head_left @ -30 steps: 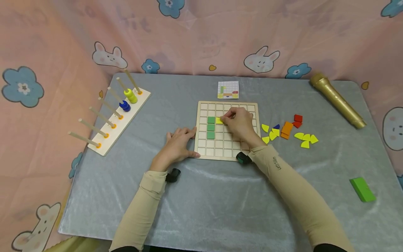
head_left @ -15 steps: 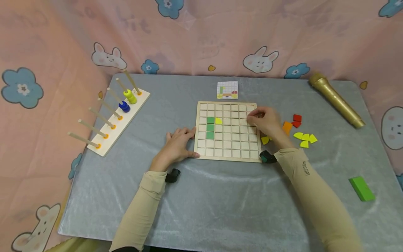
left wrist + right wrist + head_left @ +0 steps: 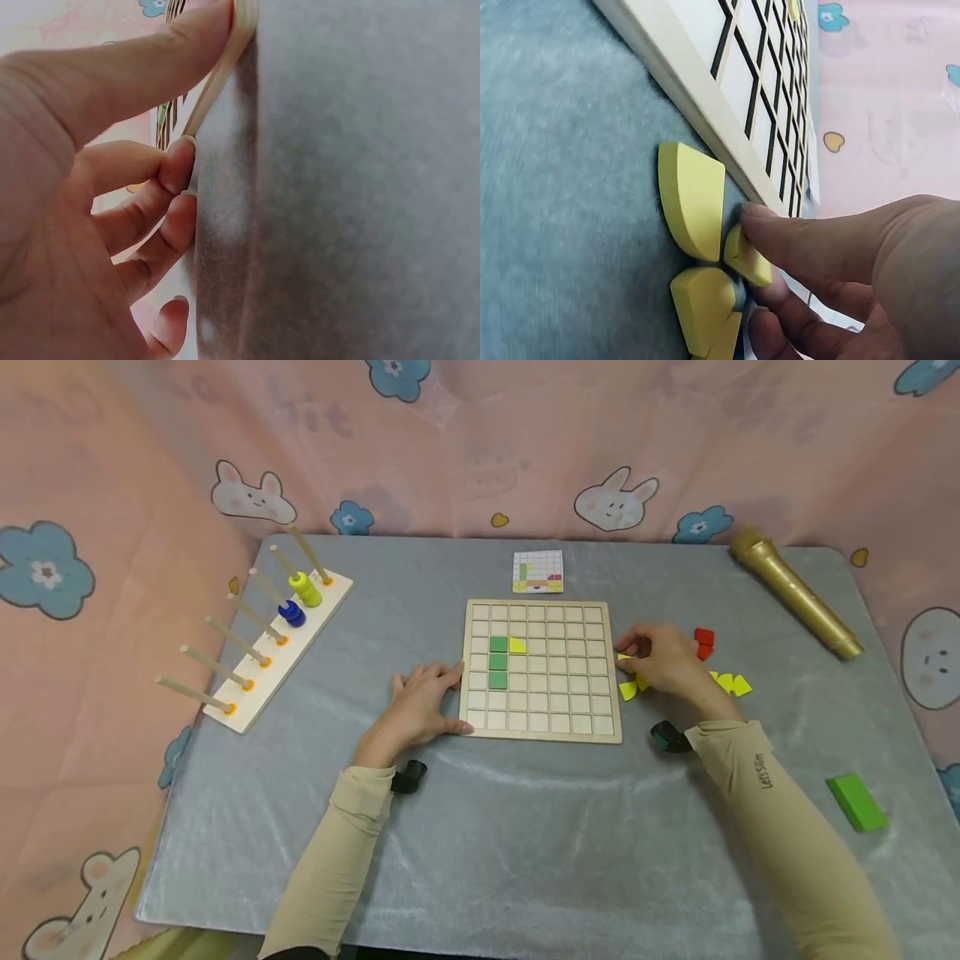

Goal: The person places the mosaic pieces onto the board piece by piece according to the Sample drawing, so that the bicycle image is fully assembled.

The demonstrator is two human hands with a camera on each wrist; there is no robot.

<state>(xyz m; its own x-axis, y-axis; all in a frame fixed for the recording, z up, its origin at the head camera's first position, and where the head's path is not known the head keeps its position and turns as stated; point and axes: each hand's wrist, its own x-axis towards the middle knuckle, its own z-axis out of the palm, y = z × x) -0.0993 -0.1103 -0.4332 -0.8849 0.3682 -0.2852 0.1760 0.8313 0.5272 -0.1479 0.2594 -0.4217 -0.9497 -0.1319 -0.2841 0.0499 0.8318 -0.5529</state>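
A square wooden grid board [image 3: 543, 738] lies mid-table with several green square tiles [image 3: 498, 662] in one column and a yellow quarter-round tile [image 3: 517, 646] beside the top one. My left hand [image 3: 416, 706] rests against its left edge, thumb at the near corner and fingers relaxed. Right of the board, my right hand [image 3: 663, 664] pinches a yellow quarter-round tile [image 3: 746, 259] between thumb and finger, low among the loose pieces. Another yellow tile [image 3: 694, 202] lies close to the board's rim. In the head view, my right hand hides the orange pieces.
Behind the board lies a small pattern card [image 3: 537, 572]. Red pieces [image 3: 704, 643] and more yellow tiles [image 3: 741, 685] lie right of my right hand. A gold microphone [image 3: 798, 597], a green block [image 3: 857, 802] and a peg stand [image 3: 288, 647] with blue and yellow rings are farther out.
My right hand has let go of the yellow tile on the board, moved right off the board and pinched another among the loose pieces. My left hand has stayed at the board's edge.
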